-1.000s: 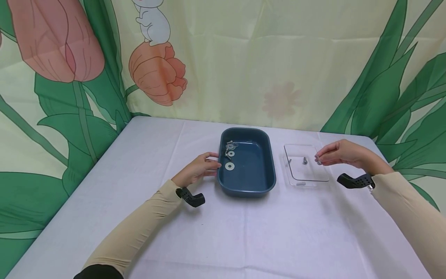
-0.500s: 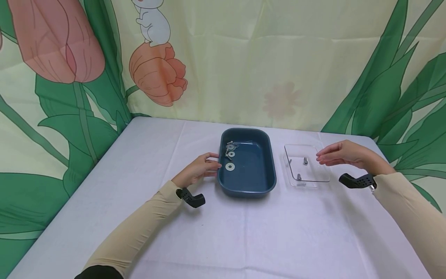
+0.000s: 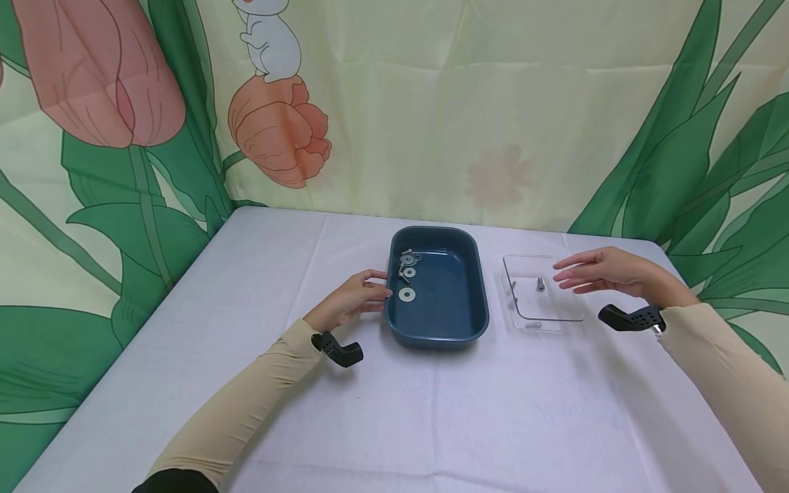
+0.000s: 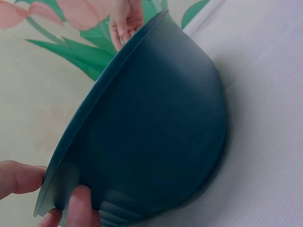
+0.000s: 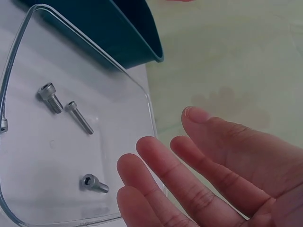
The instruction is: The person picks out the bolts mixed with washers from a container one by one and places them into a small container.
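Observation:
A dark blue tray (image 3: 450, 294) sits mid-table with washers (image 3: 406, 294) and bolts (image 3: 403, 260) along its left side. My left hand (image 3: 376, 291) pinches the tray's left rim; in the left wrist view a thumb (image 4: 19, 177) and a finger (image 4: 80, 208) clamp the blue tray's wall (image 4: 156, 132). Right of it lies a clear tray (image 3: 555, 301) holding small bolts (image 3: 540, 283). My right hand (image 3: 567, 274) hovers over the clear tray's right part, fingers straight and empty. The right wrist view shows its fingers (image 5: 189, 179) above the clear tray (image 5: 118, 80) and several bolts (image 5: 49, 97).
The table is covered with a white cloth (image 3: 431, 411). A flower-print curtain (image 3: 431, 103) closes off the back and both sides. Black wrist mounts (image 3: 339, 349) sit on both forearms.
My right hand pinched a small bolt a second ago; its fingers have since straightened and the bolt lies in the clear tray. The left hand has not moved.

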Tool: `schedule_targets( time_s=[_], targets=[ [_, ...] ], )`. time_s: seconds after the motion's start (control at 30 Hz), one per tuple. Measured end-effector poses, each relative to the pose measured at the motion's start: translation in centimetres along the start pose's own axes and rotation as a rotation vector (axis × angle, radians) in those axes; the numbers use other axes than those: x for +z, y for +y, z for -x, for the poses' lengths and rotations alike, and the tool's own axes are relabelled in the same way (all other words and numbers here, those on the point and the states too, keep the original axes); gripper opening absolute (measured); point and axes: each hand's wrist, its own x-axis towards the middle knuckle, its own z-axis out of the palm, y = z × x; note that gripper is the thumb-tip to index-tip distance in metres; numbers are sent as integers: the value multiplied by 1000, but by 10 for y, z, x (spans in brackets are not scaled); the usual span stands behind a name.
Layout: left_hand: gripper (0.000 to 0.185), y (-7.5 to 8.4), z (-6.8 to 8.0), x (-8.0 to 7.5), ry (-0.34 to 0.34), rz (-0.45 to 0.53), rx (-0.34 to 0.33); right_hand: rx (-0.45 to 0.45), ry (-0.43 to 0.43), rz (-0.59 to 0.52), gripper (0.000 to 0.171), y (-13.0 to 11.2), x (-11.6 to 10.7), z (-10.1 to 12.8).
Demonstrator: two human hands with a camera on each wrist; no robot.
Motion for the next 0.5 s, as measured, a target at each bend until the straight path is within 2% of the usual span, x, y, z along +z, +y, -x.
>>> schedule_targets(
  time_s=[0.23, 0.5],
  targets=[
    [51, 0, 0, 0, 2, 9, -1, -12, -15, 21, 21, -9, 4, -4],
    [51, -2, 0, 0, 8, -1, -1, -15, -4, 94, 46, -22, 11, -17]
  ],
)
